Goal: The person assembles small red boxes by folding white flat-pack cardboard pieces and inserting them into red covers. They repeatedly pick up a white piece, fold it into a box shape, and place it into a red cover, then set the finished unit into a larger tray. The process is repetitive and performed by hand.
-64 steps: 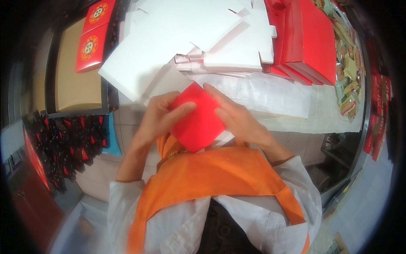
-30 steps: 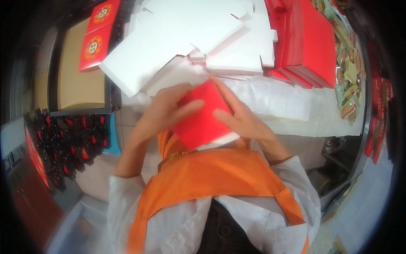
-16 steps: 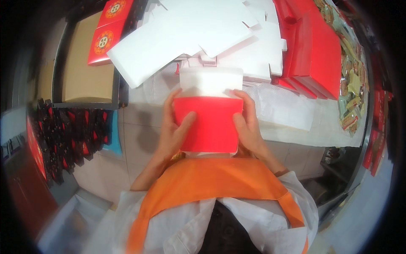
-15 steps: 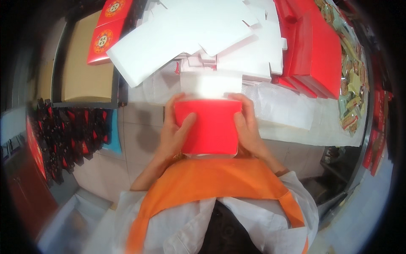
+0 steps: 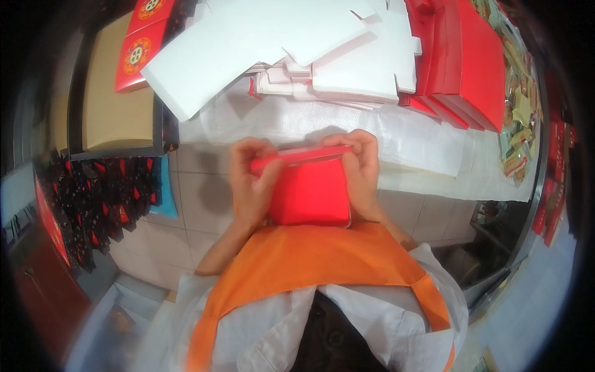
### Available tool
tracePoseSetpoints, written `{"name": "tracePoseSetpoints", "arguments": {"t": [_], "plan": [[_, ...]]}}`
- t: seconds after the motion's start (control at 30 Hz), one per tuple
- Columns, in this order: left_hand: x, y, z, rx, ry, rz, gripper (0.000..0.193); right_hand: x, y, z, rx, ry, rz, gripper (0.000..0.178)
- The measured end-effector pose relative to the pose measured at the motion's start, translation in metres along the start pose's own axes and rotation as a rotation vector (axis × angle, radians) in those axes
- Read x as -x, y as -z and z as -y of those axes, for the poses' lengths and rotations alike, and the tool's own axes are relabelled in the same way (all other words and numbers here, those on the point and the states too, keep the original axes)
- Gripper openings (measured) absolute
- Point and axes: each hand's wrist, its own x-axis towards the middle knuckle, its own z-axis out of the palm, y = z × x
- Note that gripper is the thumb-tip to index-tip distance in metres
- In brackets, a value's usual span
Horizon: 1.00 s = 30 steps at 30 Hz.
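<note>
A small red cardboard box (image 5: 310, 193) is held upright against the front of my orange apron (image 5: 322, 257). My left hand (image 5: 253, 177) grips its far left corner, with the thumb on the red face and the fingers curled over the far edge. Round the far right corner closes my right hand (image 5: 361, 164), its thumb pressed near the fold. Between the two hands a narrow red flap stands folded along the box's far edge. The undersides of the box and some fingertips are hidden.
Flat white carton blanks (image 5: 248, 46) are piled on the table beyond my hands. Red boxes (image 5: 468, 68) stand right of them, beside wrapped packets (image 5: 519, 118). On the left are a black-rimmed tray (image 5: 118, 93), patterned red boxes (image 5: 133, 56) and dark printed bags (image 5: 105, 192).
The white panel that stretched out beyond the box is no longer in sight; a red flap is now folded at the far edge. My fingers have curled over it.
</note>
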Motion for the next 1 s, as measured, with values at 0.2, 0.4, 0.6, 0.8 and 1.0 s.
{"name": "tracePoseSetpoints", "arguments": {"t": [0.2, 0.4, 0.6, 0.8, 1.0], "plan": [[-0.004, -0.003, -0.009, -0.037, 0.198, 0.108, 0.014, -0.01, 0.003, 0.018, 0.243, -0.144, 0.063, 0.011], [-0.005, 0.001, -0.001, -0.072, 0.118, 0.156, 0.011, -0.014, 0.007, 0.013, 0.222, -0.195, 0.045, 0.015], [0.001, 0.002, 0.012, -0.145, -0.074, 0.14, 0.006, -0.014, 0.007, 0.016, 0.236, -0.212, 0.085, 0.018], [0.005, -0.005, 0.013, -0.135, -0.057, 0.083, 0.005, -0.011, 0.008, 0.026, 0.315, -0.19, 0.169, 0.017], [0.002, -0.009, 0.008, -0.089, -0.022, 0.14, 0.006, -0.014, 0.014, 0.016, 0.327, -0.231, 0.169, 0.021]]}}
